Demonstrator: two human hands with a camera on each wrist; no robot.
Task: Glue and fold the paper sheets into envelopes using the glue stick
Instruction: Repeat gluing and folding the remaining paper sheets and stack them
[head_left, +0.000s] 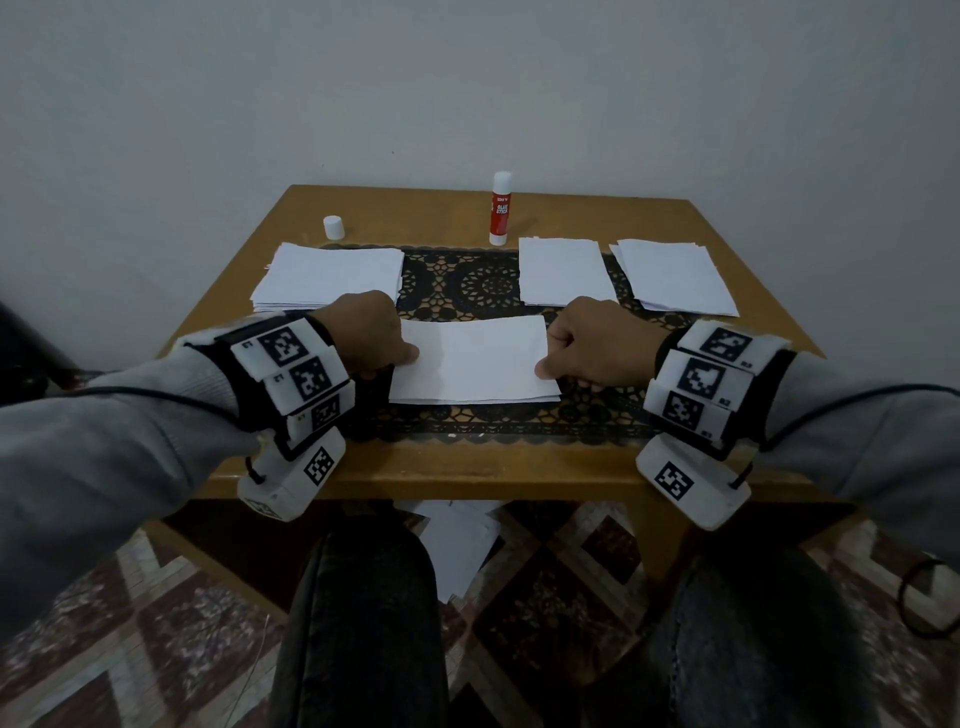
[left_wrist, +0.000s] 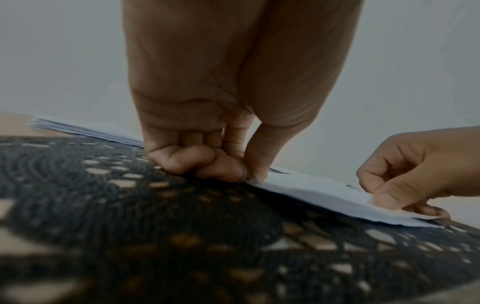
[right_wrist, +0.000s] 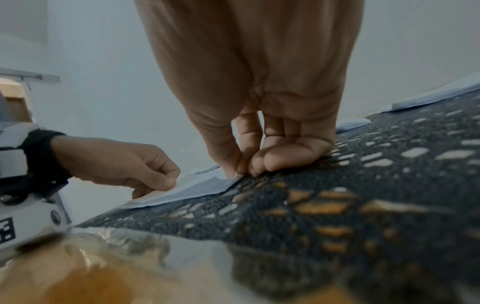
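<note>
A folded white paper sheet (head_left: 472, 361) lies on the black lace mat (head_left: 467, 280) in the middle of the table. My left hand (head_left: 400, 358) pinches its left edge between thumb and curled fingers (left_wrist: 233, 170). At the opposite side my right hand (head_left: 550, 369) pinches the right edge the same way, with the thumb on top (right_wrist: 233, 164). The sheet (left_wrist: 324, 193) bows up slightly between the two hands. A red and white glue stick (head_left: 501, 210) stands upright at the back of the table, uncapped, and its white cap (head_left: 333, 227) stands apart at the back left.
A stack of white sheets (head_left: 332, 278) lies at the left, behind my left hand. Two more paper piles (head_left: 563, 273) (head_left: 675, 275) lie at the right. The wooden table (head_left: 467, 467) stands against a pale wall. Some papers (head_left: 457, 540) lie on the floor under it.
</note>
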